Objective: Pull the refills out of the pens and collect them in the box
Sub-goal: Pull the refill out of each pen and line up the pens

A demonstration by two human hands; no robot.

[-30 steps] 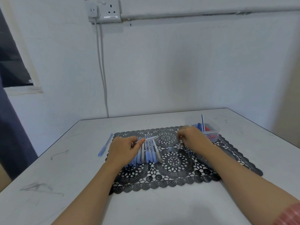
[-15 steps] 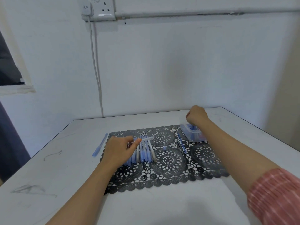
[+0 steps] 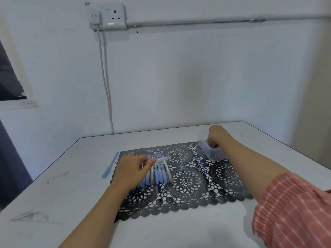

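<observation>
A row of several blue pens (image 3: 157, 173) lies on a black lace mat (image 3: 186, 183). My left hand (image 3: 133, 167) rests over the row's left end and pinches a clear pen barrel (image 3: 162, 159) that points right. A clear plastic box (image 3: 212, 152) with blue and red pieces inside stands at the mat's far right corner. My right hand (image 3: 217, 136) is over the box with its fingers curled down into it; what they hold is hidden. A thin blue refill (image 3: 200, 162) lies on the mat just left of the box.
One blue pen (image 3: 110, 165) lies on the white table (image 3: 71, 203) left of the mat. A tiny blue cap (image 3: 182, 168) sits at the mat's centre. The wall stands close behind the table, with a cable hanging from a socket (image 3: 107, 15).
My right hand left the middle of the mat and went right and back to the box, where its fingers now dip inside. My left hand kept the clear barrel in place.
</observation>
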